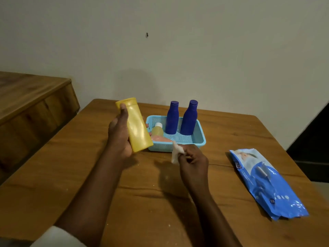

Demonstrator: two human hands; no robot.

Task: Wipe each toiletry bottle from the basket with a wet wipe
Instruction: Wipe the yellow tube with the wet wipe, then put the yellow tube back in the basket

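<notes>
- Your left hand (119, 134) grips a yellow bottle (135, 124) above the wooden counter (124, 184), thumb along its near face, fingers wrapped behind; the bottle tilts with its flat cap up and away from you, its base low by your palm.
- The yellow bottle is plain, glossy plastic; no label or lettering shows on the side facing you.
- Your right hand (193, 162) pinches a crumpled white wet wipe (176, 152) between curled fingers, the wipe sticking out just to the left of that grip, below and to the right of the yellow bottle and apart from it.
- Just beyond both grips sits a light blue mesh basket (200, 139) on the counter. Two dark blue bottles stand upright in it, one (171, 118) beside the other (189, 118), both unmarked on the sides you can see.
- Between the yellow bottle and the blue pair, a small bottle of yellowish liquid with a white cap (157, 130) leans in the basket; a pale pink item (161, 139) lies at its foot, too blurred to identify.
- Well to the right of your right-hand grip lies a blue and white wipes pack (267, 182), flat on the counter. It carries printed writing, but the letters are too small and blurred to read.
- A white sleeve (57, 237) edges your left arm at the bottom of the view.
</notes>
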